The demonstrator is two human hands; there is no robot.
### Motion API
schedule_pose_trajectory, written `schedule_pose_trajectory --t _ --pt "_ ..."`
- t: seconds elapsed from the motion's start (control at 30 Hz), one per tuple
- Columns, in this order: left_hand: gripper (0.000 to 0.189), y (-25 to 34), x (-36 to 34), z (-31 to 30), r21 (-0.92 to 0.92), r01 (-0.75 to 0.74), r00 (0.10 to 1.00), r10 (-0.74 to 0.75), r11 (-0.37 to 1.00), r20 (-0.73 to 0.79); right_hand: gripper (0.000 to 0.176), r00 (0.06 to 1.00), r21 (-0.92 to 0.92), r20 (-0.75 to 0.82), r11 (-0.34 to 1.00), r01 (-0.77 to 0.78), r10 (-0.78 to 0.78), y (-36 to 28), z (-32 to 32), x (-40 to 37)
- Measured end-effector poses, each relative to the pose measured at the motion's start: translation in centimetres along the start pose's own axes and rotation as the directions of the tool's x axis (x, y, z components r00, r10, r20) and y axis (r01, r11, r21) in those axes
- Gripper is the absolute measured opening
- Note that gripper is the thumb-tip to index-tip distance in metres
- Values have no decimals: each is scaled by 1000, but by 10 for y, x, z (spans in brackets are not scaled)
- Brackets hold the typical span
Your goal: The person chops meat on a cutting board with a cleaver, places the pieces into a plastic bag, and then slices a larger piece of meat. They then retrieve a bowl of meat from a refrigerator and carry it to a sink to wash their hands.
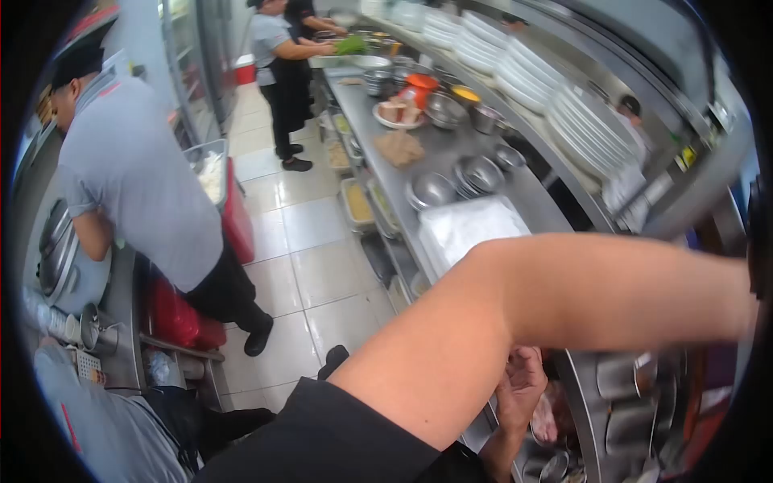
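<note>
A bare bent forearm, my left one, crosses the foreground from a black sleeve to the right edge; my left hand is out of view past that edge. Below this arm, my right hand (522, 388) shows its palm, with fingers loosely bent and partly covered by the arm. Nothing can be made out in it. Pinkish raw meat (546, 414) lies just beside it. Beyond my elbow are a white-lined tray (467, 225) and metal bowls (432, 189) on the steel counter (366, 121).
A person in a grey shirt (145, 169) leans over the left counter; another person's grey sleeve (105, 410) shows lower left. Two people stand at the far end, near greens (350, 45). Stacked white plates (592, 133) line the shelf. Metal pans (628, 427) sit lower right.
</note>
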State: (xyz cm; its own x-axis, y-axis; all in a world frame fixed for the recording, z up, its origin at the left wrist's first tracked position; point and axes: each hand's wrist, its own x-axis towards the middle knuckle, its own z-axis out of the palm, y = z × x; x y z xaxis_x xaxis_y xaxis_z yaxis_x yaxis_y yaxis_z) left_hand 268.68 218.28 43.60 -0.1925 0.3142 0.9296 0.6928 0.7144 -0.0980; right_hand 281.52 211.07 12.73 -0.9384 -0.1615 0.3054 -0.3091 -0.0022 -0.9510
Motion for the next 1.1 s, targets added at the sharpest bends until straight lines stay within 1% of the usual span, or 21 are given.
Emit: schedule_pose_trajectory --t 0.03,0.1,0.13,0.17,0.33,0.37,0.4,0.43,0.5,0.53,0.57,0.6,0.67,0.7,0.73,0.77,0.8,0.93,0.97,1.0,1.1 --pt "56 -16 -18 -13 -57 -14 1000 13 998 -19 37 999 10 36 1000 -1 0 23 5 11" --pt "52 -49 -60 -50 -200 -42 997 29 979 -67 41 988 -253 25 957 -140 152 66 23 35" --pt "50 -75 -88 -74 -279 -53 995 28 959 -92 47 916 221 63 890 -399 395 59 44 50" --pt "48 -102 -112 -94 -356 -61 993 23 932 -112 47 915 229 89 885 -404 395 70 64 67" --pt "35 -284 -228 -155 -557 90 986 -154 825 -68 29 937 -359 199 911 -204 288 155 133 131" --pt "30 -334 -249 -154 -581 123 977 -200 804 -70 25 868 -298 188 869 -395 459 154 150 147" --pt "36 -382 -275 -159 -560 270 963 -228 783 144 26 875 -237 204 889 -391 439 158 164 163" --pt "38 -428 -299 -156 -523 358 933 -276 774 230 28 883 -175 217 907 -384 416 163 177 181" --pt "49 -515 -351 -170 -223 760 585 -493 610 643 22 896 -138 181 912 -386 406 185 196 216" --pt "52 -555 -389 -173 -74 813 463 -566 577 682 17 904 -108 148 915 -388 401 198 205 235" --pt "50 -590 -441 -174 -13 871 387 -669 491 634 17 907 -96 154 919 -382 393 211 216 255" --pt "52 -618 -509 -176 168 830 399 -775 533 490 15 910 -112 148 921 -374 387 225 227 276" --pt "57 -630 -608 -204 450 856 84 -928 254 362 14 945 -241 184 944 -224 271 251 257 330" --pt "61 -628 -659 -220 504 861 -134 -927 67 352 14 940 -227 196 946 -232 278 258 279 358" --pt "60 -610 -702 -232 522 847 -277 -921 -98 276 16 917 -248 297 949 -194 265 262 306 391" --pt "59 -590 -691 -247 497 822 -465 -832 -279 303 18 880 -272 397 949 -157 260 263 333 423" --pt "58 -568 -721 -253 515 768 -563 -784 -380 260 19 851 -261 483 962 -86 207 265 365 456" --pt "61 -494 -778 -259 488 520 -844 -510 -702 166 23 690 -152 718 988 34 87 248 512 567" --pt "61 -496 -752 -258 508 464 -873 -472 -726 122 24 653 -91 756 995 32 48 246 550 586" --pt "60 -513 -727 -256 358 359 -932 -355 -862 77 24 628 -86 777 996 36 44 248 589 604" --pt "59 -558 -748 -259 372 432 -874 -483 -821 -50 23 554 70 832 995 -67 -21 279 684 633"
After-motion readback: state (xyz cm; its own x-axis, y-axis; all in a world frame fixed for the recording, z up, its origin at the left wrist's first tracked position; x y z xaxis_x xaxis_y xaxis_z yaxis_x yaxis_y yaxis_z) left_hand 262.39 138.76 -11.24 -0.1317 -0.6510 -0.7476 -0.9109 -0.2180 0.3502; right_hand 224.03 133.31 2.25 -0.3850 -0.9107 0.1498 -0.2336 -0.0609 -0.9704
